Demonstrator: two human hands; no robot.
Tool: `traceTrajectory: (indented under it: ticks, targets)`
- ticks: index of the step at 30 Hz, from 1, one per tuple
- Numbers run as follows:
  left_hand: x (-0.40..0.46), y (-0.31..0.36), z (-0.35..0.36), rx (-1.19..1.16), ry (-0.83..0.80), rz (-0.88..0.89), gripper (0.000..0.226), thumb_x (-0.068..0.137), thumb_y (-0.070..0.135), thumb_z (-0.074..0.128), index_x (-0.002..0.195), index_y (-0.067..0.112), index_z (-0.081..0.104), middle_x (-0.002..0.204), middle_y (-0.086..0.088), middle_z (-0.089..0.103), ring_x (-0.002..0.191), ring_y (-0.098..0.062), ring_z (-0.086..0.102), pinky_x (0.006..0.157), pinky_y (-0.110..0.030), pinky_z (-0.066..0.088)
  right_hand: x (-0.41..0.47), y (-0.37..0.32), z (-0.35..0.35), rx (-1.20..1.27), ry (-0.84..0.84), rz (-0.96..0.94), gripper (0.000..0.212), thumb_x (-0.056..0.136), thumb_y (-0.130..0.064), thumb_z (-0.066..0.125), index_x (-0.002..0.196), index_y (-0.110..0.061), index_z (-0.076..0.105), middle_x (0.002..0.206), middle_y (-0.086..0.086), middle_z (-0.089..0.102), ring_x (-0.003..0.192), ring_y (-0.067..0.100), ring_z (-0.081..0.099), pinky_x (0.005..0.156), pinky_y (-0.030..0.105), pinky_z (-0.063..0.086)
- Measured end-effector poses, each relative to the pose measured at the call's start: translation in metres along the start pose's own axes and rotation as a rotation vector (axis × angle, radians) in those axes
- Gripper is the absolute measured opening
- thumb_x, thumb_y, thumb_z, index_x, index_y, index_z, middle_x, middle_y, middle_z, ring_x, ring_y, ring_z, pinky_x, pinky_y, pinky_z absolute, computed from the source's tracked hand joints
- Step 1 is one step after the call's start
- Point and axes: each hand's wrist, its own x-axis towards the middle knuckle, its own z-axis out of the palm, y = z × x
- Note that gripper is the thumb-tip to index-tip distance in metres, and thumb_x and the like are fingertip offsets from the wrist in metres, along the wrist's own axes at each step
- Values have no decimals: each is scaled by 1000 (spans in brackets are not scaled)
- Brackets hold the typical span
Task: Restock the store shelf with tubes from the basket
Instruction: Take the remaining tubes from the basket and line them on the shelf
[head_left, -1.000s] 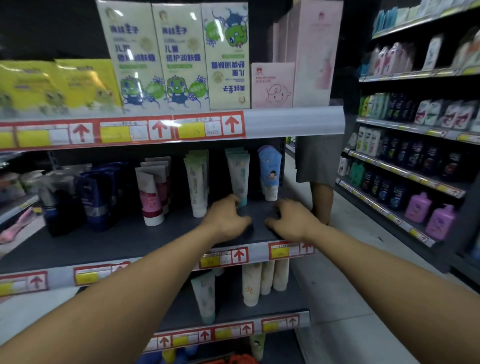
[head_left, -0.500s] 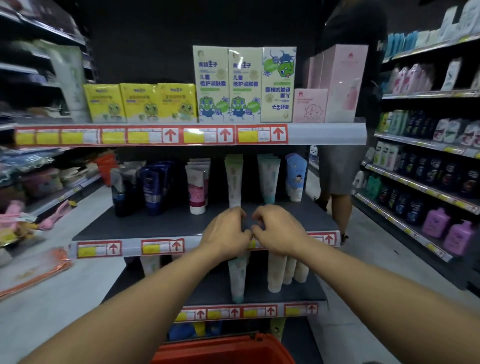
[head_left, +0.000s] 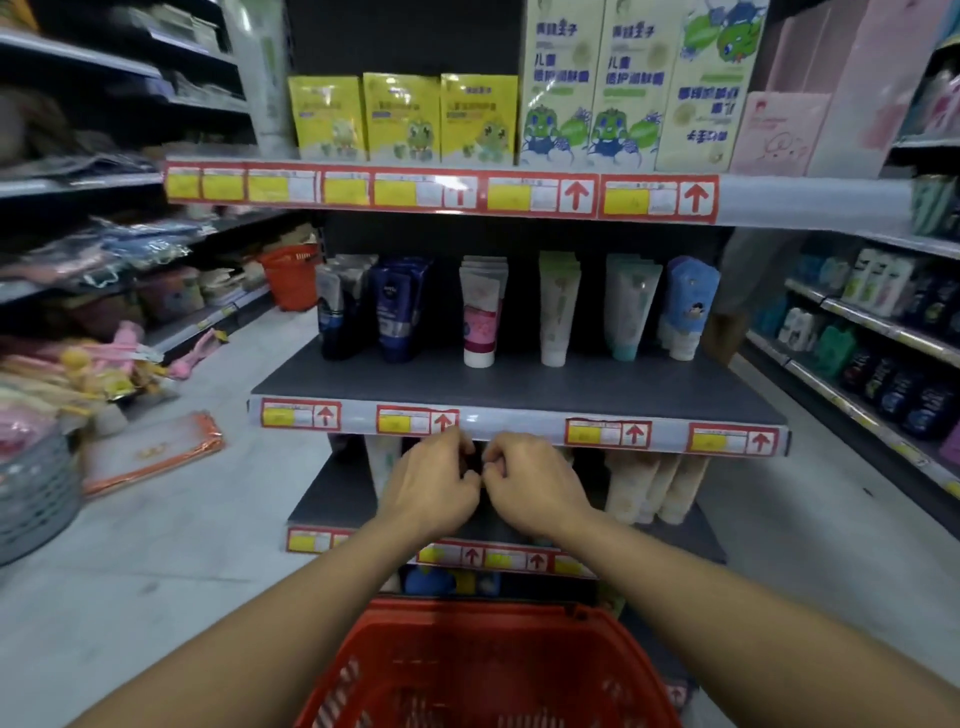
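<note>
The middle shelf (head_left: 519, 387) carries upright tubes at its back: dark blue ones (head_left: 400, 306), a pink-and-white row (head_left: 480, 312), a white row (head_left: 556, 306), a teal-capped row (head_left: 628, 306) and a blue one (head_left: 688, 306). My left hand (head_left: 431, 488) and right hand (head_left: 535, 488) hover side by side just below that shelf's front edge. Their fingers are curled and the knuckles touch, with nothing seen in either. Cream tubes (head_left: 654, 488) stand on the lower shelf. The red basket (head_left: 467, 610) sits under my forearms; no tube shows in its visible part.
Boxes and yellow packs (head_left: 400, 117) fill the top shelf. A grey basket (head_left: 31, 493) and an orange packet (head_left: 150, 452) lie on the floor at left, an orange basket (head_left: 291, 275) further back. Bottle shelves (head_left: 883, 364) line the right aisle. A person (head_left: 748, 280) stands behind the shelf.
My view has backed away from the shelf. Both hands drew off the middle shelf's surface, dropped below its front edge and came together. The red basket rose into view.
</note>
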Motion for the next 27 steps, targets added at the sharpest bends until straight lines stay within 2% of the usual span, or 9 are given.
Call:
traceTrajectory:
  ticks: [3, 6, 11, 14, 17, 19, 22, 25, 27]
  targets:
    - [-13, -25, 15, 11, -16, -23, 26, 90, 27, 63, 116, 24, 61, 112, 0, 67, 102, -25, 65, 75, -35, 49, -8, 5, 29, 30, -64, 14, 19, 92, -30, 55, 103, -24, 68, 98, -2, 69, 93, 21, 64, 78, 38, 55]
    - [-27, -49, 34, 21, -64, -71, 29, 90, 29, 62, 119, 25, 61, 115, 1, 68, 103, -26, 65, 77, -36, 51, -18, 15, 58, 38, -144, 39, 16, 92, -30, 55, 101, -24, 67, 96, -2, 69, 91, 23, 64, 75, 38, 54]
    - [-51, -85, 74, 11, -168, -157, 21, 87, 30, 61, 109, 26, 62, 109, -2, 70, 102, -29, 65, 79, -39, 54, -42, 40, 106, 29, -211, 97, 15, 92, -29, 56, 96, -21, 69, 94, 2, 70, 90, 25, 64, 73, 36, 52]
    - [-65, -105, 104, 24, -284, -199, 13, 89, 28, 62, 101, 27, 60, 109, -4, 70, 103, -31, 66, 78, -36, 53, -63, 56, 137, 70, -296, 214, 14, 92, -29, 56, 86, -21, 64, 82, 0, 67, 81, 26, 64, 69, 36, 51]
    - [-78, -123, 138, 7, -391, -255, 12, 88, 27, 62, 100, 26, 61, 108, -3, 72, 104, -29, 67, 81, -36, 54, -87, 74, 173, 123, -370, 335, 20, 90, -27, 57, 71, -27, 52, 73, -3, 61, 80, 29, 65, 67, 36, 49]
    - [-85, -134, 160, -10, -461, -312, 16, 87, 29, 63, 103, 27, 63, 110, -3, 73, 106, -29, 67, 84, -34, 54, -104, 90, 195, 130, -435, 398, 19, 89, -24, 57, 70, -26, 53, 80, 2, 69, 87, 31, 68, 73, 34, 49]
    - [-96, -149, 193, -33, -556, -393, 16, 86, 28, 61, 101, 30, 63, 109, -2, 74, 106, -27, 69, 87, -33, 55, -128, 114, 224, 89, -508, 500, 11, 89, -20, 57, 86, -19, 67, 98, 9, 76, 99, 32, 69, 82, 33, 51]
    - [-108, -166, 224, -53, -639, -462, 17, 84, 26, 59, 99, 28, 65, 109, -3, 74, 106, -28, 70, 87, -36, 56, -150, 140, 252, 42, -598, 527, 23, 93, -19, 55, 95, -9, 76, 104, 14, 76, 104, 33, 69, 85, 33, 51]
    - [-117, -179, 246, -62, -714, -535, 28, 79, 32, 59, 102, 23, 70, 111, -6, 75, 106, -29, 70, 89, -36, 57, -166, 155, 269, -38, -707, 507, 34, 93, -29, 52, 96, -6, 77, 104, 16, 75, 102, 34, 70, 83, 33, 51]
